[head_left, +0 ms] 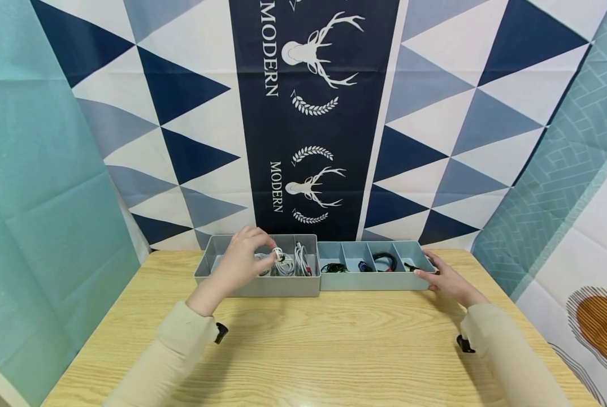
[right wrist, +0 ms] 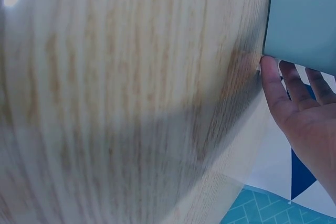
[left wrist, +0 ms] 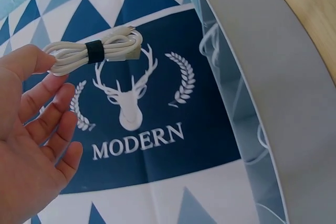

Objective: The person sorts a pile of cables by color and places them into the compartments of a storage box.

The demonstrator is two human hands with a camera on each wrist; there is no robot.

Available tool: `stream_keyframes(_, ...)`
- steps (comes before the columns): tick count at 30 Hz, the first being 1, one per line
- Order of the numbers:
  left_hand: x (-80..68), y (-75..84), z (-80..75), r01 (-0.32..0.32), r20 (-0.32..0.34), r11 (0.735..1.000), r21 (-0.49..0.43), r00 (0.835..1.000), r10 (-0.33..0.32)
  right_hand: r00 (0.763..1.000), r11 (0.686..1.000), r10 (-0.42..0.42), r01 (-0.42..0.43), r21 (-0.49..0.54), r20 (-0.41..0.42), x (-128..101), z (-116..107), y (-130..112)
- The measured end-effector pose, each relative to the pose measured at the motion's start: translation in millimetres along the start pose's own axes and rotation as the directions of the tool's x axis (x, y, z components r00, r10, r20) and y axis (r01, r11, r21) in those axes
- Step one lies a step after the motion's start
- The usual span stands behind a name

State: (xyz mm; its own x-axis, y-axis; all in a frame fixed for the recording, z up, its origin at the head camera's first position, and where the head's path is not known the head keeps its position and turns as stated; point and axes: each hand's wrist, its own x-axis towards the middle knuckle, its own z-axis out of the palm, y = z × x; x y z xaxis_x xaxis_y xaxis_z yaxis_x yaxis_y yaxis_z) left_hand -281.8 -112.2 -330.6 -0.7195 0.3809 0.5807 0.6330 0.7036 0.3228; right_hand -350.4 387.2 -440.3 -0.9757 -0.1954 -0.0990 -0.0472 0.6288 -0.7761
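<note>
My left hand (head_left: 243, 257) is above the grey divided box (head_left: 283, 287), pinching a white cable bundle (left wrist: 113, 48) between thumb and fingertips. A black strap wraps the middle of that coiled bundle. Below it, more white coiled cables (head_left: 302, 259) lie in the box's compartments. At the far right, my right hand (head_left: 451, 282) holds the end of the blue-grey divided box (head_left: 374, 281), thumb at the front and fingers at the end wall. Dark cables (head_left: 385, 261) lie in this second box. In the right wrist view, fingertips (right wrist: 270, 69) touch its corner.
The two boxes stand side by side at the back of the wooden table (head_left: 324, 350). Behind them hangs a patterned cloth (head_left: 202, 152) with triangles and deer heads. A teal cloth (head_left: 44, 198) hangs on the left, and patterned cloth (head_left: 578, 249) covers the right side.
</note>
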Motion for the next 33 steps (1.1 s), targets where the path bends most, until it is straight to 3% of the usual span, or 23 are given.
stream_keyframes(16, -14.6, -38.5, -3.7, 0.010, -0.060, 0.998, 0.054, 0.998, -0.007, 1.000, 1.000, 0.009, -0.009, -0.013, -0.011, 2, -1, 4)
stream_keyframes(33, -33.8, -82.7, -5.4, 0.090, -0.084, 0.992, 0.092, 0.993, -0.082, 1.000, 1.000, 0.002, -0.002, -0.012, -0.017, 4, -1, 5)
